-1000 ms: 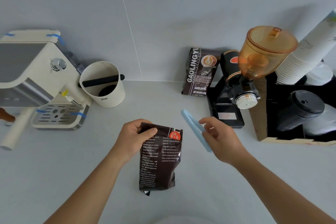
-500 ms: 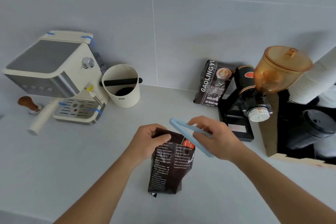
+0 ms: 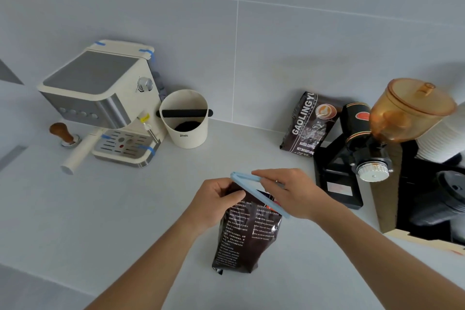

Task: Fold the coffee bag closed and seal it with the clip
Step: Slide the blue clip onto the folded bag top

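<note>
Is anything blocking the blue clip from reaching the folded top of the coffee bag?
Nothing visible does. The right hand holds the clip opened right at the coffee bag top, which the left hand pinches.

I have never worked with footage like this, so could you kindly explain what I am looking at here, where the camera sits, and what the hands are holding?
There is no machine: the camera is worn on a person's head and looks down at their two bare hands over a pale grey counter. The left hand grips the folded top of a dark brown foil coffee bag lying on the counter. The right hand holds a long pale blue plastic clip, its two arms spread open, over the bag's top; it is not yet clamped. Behind stand a cream espresso machine, a cream knock box with a black bar, a second coffee bag and a black grinder with an amber hopper.
</note>
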`<state>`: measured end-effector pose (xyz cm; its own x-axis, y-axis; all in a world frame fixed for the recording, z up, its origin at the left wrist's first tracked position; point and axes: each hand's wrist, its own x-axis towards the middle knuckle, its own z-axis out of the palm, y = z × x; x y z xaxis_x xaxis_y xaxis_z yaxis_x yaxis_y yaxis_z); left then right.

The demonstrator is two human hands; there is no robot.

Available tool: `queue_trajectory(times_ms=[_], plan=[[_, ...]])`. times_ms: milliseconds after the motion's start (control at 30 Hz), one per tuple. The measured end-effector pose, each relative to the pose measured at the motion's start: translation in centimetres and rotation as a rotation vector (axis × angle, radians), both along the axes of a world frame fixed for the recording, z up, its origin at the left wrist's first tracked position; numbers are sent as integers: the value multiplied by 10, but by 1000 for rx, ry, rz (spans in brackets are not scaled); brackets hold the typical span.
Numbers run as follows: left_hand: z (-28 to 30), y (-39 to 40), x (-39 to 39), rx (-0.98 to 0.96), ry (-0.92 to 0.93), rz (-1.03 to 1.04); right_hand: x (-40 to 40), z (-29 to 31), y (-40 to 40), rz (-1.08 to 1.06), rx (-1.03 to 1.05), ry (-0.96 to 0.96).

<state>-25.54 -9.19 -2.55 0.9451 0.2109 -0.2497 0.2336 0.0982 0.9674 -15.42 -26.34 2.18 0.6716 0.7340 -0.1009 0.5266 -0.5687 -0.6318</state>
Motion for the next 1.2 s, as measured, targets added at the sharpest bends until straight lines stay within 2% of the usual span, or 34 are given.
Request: queue_trajectory(times_ms=[133,267,800,1200], plan=[[4,0,0,-33,-38,47,1,-4,5,36,-30,-45],[3,1,-1,23,4,49,1,-5,7,85,-60,-47],[0,11,3,239,-71,0,-8,5,-6,153,-127,202],[0,12,4,260,-109,-17,-18,-4,-2,173,-164,72]])
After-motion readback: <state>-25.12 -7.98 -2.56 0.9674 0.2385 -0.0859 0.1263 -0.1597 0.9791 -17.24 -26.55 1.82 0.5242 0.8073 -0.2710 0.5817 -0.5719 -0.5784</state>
